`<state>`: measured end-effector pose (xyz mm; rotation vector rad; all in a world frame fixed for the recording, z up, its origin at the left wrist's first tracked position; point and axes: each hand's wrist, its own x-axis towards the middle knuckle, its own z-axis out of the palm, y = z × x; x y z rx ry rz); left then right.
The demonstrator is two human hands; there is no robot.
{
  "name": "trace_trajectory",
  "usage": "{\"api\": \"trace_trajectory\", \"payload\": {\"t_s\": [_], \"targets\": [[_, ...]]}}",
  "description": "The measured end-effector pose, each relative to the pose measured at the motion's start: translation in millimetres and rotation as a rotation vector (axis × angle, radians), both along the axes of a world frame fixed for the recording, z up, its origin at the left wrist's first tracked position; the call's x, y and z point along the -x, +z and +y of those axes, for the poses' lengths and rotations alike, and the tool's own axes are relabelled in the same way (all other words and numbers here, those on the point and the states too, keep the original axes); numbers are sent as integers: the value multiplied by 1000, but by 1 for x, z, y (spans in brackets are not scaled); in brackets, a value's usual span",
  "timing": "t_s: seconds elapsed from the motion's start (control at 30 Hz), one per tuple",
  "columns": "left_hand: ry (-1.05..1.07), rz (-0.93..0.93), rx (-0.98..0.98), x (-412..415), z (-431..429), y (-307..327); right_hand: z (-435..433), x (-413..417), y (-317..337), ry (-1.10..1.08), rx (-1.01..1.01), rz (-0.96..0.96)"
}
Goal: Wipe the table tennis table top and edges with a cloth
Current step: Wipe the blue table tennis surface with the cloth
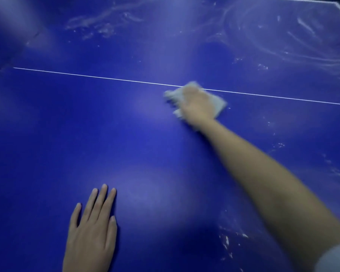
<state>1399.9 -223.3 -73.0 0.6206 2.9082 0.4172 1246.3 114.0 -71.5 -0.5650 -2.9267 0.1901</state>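
We can read no text, label, brand or number on the blue table top [86, 124]; it carries only a thin white line [106, 78].

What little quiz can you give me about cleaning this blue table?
1. True or false: the left hand lies flat on the table.
2. Pick one: the cloth is under A) the left hand, B) the right hand.
3. Fill in: the cloth covers part of the thin white ___.

Key: 1 true; 2 B; 3 line.
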Motion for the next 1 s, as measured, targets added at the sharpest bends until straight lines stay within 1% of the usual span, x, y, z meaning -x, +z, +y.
{"api": "trace_trajectory", "payload": {"t_s": [0.03, 0.1, 0.13, 0.2, 0.23, 0.27, 0.37, 0.47, 0.53, 0.57, 0.6, 0.63, 0.67, 0.73, 0.77, 0.8, 0.83, 0.9, 1.0], "targets": [[-1, 4, 1, 0, 0, -1, 40, -10, 0, -151, 4, 26], [-5, 15, 4, 0, 0, -4, 107, -39, -1, -417, -30, 5], [-5, 20, 1, 1, 0, -4, 129, -55, -3, -507, -42, -20], [-2, 31, -4, 1, 0, -5, 142, -71, -11, -572, -6, -27], [0, 39, -2, 1, 0, -5, 133, -71, -12, -543, 2, -23], [1, 49, 1, 0, 0, -4, 116, -70, -9, -462, -10, -27], [-5, 91, 12, -1, 1, -1, 31, -70, -2, -53, -50, -50], [-1, 114, 40, -2, 1, -1, -80, -96, -14, 333, 68, -44], [4, 110, 65, -3, 1, 0, -122, -107, -18, 503, 128, -65], [5, 106, 76, -4, 1, 0, -121, -101, -18, 533, 111, -65], [2, 104, 83, -3, 0, 1, -111, -88, -17, 488, 76, -62], [-1, 107, 88, -3, 0, 0, -95, -74, -15, 375, 36, -50], [-2, 112, 90, -3, -1, 0, -74, -59, -14, 203, 16, -30], [-1, 115, 90, -2, -1, -1, -32, -33, -11, -152, 46, -15], [-2, 116, 88, -2, -2, -1, -22, -22, -11, -246, 90, -39], [-5, 118, 91, -2, -2, -1, -20, -11, -13, -278, 111, -61], [-10, 120, 99, -2, -3, 0, -25, 2, -14, -261, 101, -67], [-18, 123, 120, -2, -4, 0, -55, 26, -11, -108, 35, -43], [-19, 126, 132, -2, -4, 1, -124, 41, -3, 344, -53, -50]]}}
